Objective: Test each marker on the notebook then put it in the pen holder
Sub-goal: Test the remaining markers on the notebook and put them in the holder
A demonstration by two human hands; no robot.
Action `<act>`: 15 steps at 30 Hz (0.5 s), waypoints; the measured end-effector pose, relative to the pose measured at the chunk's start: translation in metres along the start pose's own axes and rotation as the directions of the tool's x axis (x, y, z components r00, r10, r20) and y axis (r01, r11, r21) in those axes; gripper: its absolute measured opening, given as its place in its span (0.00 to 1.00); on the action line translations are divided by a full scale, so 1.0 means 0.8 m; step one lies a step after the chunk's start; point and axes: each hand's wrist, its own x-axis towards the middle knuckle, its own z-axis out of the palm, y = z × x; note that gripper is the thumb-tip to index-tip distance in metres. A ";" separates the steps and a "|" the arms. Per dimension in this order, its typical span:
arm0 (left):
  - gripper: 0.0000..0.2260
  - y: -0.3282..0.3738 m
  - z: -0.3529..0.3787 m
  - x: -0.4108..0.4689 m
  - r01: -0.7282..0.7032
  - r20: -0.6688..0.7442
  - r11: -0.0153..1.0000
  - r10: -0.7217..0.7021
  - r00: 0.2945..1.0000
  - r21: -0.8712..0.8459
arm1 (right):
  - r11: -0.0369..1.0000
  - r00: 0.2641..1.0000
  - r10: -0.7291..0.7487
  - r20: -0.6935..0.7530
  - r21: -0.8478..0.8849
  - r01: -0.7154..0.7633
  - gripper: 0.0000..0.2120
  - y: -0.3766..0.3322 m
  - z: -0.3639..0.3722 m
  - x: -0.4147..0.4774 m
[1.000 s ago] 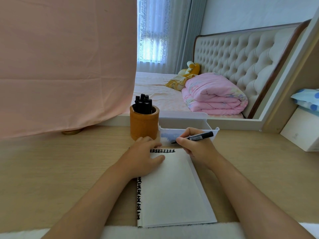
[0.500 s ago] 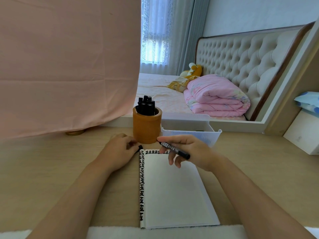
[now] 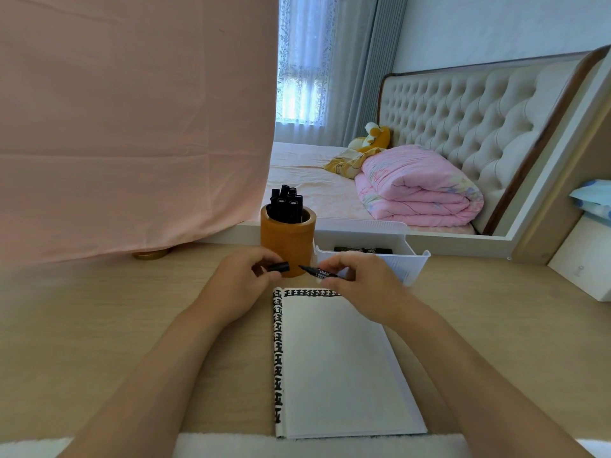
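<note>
A white notebook (image 3: 334,365) lies open on the desk, with black marks along its left and top edges. My right hand (image 3: 360,282) pinches an uncapped black marker (image 3: 317,272), tip pointing left. My left hand (image 3: 238,285) grips the marker's black cap (image 3: 279,267), a short gap from the tip. Both hands hover just in front of the wooden pen holder (image 3: 287,241), which has several black markers (image 3: 287,206) standing in it. Another marker (image 3: 362,250) lies in the white plastic bin (image 3: 410,262) behind my right hand.
A pink cloth (image 3: 132,127) hangs at the back left of the wooden desk (image 3: 99,325). A white box (image 3: 582,259) stands at the right edge. A gold round object (image 3: 150,255) peeks from under the cloth. A mirror behind reflects a bed.
My right hand has lifted the marker off the notebook and turned its tip left. My left hand left the notebook, picked up the cap and brought it close to the tip.
</note>
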 end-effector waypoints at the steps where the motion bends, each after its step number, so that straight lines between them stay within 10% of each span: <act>1: 0.10 0.002 0.000 0.000 0.005 0.001 1.000 -0.005 1.000 -0.015 | 0.994 0.999 -0.037 -0.030 -0.108 0.034 0.09 0.000 0.000 -0.001; 15: 0.08 0.018 0.007 0.000 -0.081 0.092 0.996 0.083 0.992 -0.033 | 0.945 0.973 -0.222 -0.060 -0.259 0.199 0.10 0.001 0.002 -0.008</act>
